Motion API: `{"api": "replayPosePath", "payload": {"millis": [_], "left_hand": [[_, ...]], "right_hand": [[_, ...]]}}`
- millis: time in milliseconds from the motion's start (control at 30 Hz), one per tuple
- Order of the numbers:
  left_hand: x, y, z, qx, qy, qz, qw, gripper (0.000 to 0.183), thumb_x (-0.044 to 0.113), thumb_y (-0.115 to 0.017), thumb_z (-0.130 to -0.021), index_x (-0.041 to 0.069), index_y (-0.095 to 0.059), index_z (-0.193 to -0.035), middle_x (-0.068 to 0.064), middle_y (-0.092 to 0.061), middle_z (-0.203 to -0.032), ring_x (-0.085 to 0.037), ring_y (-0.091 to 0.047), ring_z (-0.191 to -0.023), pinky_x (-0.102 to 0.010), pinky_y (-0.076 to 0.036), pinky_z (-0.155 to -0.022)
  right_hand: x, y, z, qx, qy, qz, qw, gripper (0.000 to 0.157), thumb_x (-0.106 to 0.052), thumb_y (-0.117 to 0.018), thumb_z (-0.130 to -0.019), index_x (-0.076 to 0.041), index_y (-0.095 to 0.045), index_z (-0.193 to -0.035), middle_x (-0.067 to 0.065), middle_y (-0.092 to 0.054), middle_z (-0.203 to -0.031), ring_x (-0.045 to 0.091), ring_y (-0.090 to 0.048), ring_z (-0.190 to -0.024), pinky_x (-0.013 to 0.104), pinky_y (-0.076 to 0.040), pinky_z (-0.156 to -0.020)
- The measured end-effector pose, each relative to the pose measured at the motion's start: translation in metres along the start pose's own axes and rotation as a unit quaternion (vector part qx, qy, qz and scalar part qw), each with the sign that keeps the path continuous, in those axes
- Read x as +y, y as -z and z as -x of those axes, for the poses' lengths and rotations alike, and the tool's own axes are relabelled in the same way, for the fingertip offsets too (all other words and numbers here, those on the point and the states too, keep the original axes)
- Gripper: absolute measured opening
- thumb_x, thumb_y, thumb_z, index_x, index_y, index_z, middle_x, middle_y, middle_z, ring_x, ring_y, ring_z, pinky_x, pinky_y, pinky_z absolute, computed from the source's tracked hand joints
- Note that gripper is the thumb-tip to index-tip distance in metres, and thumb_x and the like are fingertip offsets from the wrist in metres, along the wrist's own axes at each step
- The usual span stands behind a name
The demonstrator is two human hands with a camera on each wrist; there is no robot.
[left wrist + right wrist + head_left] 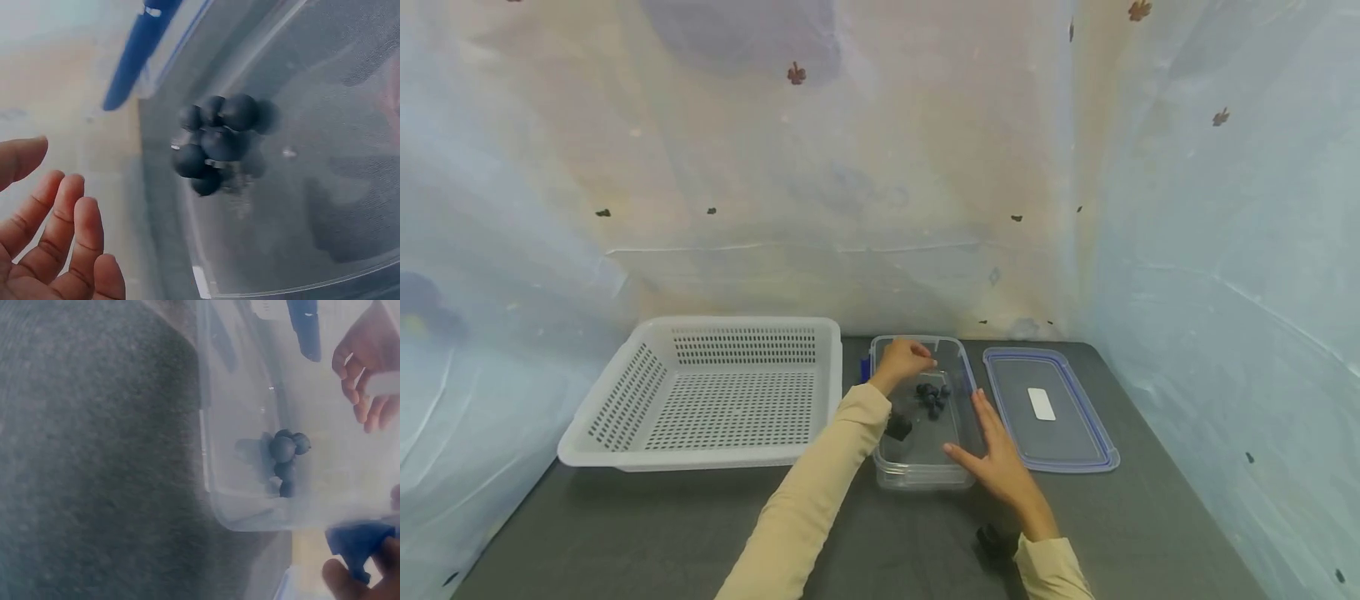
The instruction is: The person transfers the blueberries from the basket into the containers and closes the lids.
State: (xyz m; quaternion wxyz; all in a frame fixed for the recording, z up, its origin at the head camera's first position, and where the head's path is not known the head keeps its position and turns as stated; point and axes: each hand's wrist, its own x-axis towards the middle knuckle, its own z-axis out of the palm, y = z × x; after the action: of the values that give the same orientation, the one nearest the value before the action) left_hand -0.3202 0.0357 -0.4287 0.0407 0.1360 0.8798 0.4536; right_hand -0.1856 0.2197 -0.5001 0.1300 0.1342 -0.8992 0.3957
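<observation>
A clear plastic box [925, 475] holds a cluster of dark round grapes [933, 407], also visible in the left wrist view as a tight bunch [215, 144]. My left hand [904, 360] is over the far left part of the box, apart from the grapes. Its thumb and relaxed fingers [87, 231] stand separated with nothing between them. My right hand [1003, 467] rests at the box's right side, fingers straight along the rim and thumb spread over the near part. Fingers of that hand [344, 578] appear beside a blue latch [359, 540].
To the left stands a white perforated basket [700, 461]. A clear lid with a blue edge [1052, 433] and a white label lies right of the box. The dark tabletop [700, 533] ends at sheeting [887, 167] behind and at the sides.
</observation>
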Motion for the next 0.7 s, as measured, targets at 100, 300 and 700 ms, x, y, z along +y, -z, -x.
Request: {"api": "replayPosePath", "payload": {"millis": [100, 300, 700], "left_hand": [[0.008, 0.002, 0.003, 0.0, -0.018, -0.002, 0.9998, 0.021, 0.023, -0.069, -0.09, 0.006, -0.071, -0.103, -0.008, -0.067, -0.104, -0.024, -0.063, -0.094, -0.036, -0.052, -0.078], [0.04, -0.003, 0.013, 0.0, -0.035, 0.066, 0.9972, 0.022, 0.024, -0.066, -0.093, 0.008, -0.069, -0.108, -0.005, -0.065, -0.104, -0.022, -0.062, -0.094, -0.034, -0.052, -0.076], [0.1, -0.071, 0.025, 0.087, 0.016, 0.287, 0.9539, 0.017, 0.012, -0.068, -0.089, 0.009, -0.067, -0.105, 0.005, -0.06, -0.087, -0.012, -0.057, -0.078, -0.029, -0.049, -0.068]], "right_hand": [[0.001, 0.006, -0.001, -0.004, 0.003, -0.001, 1.0, 0.089, -0.037, -0.071, -0.087, -0.001, -0.022, -0.153, 0.019, -0.019, -0.157, 0.041, -0.02, -0.141, 0.063, -0.021, -0.106], [0.002, 0.038, -0.002, 0.027, 0.019, -0.075, 0.997, 0.071, -0.017, -0.066, -0.093, 0.002, -0.028, -0.15, 0.023, -0.031, -0.151, 0.043, -0.03, -0.136, 0.059, -0.031, -0.103], [0.038, 0.146, 0.001, 0.081, -0.037, -0.252, 0.964, 0.038, -0.007, -0.057, -0.098, -0.007, -0.055, -0.136, -0.003, -0.068, -0.115, 0.004, -0.062, -0.104, 0.014, -0.045, -0.086]]}}
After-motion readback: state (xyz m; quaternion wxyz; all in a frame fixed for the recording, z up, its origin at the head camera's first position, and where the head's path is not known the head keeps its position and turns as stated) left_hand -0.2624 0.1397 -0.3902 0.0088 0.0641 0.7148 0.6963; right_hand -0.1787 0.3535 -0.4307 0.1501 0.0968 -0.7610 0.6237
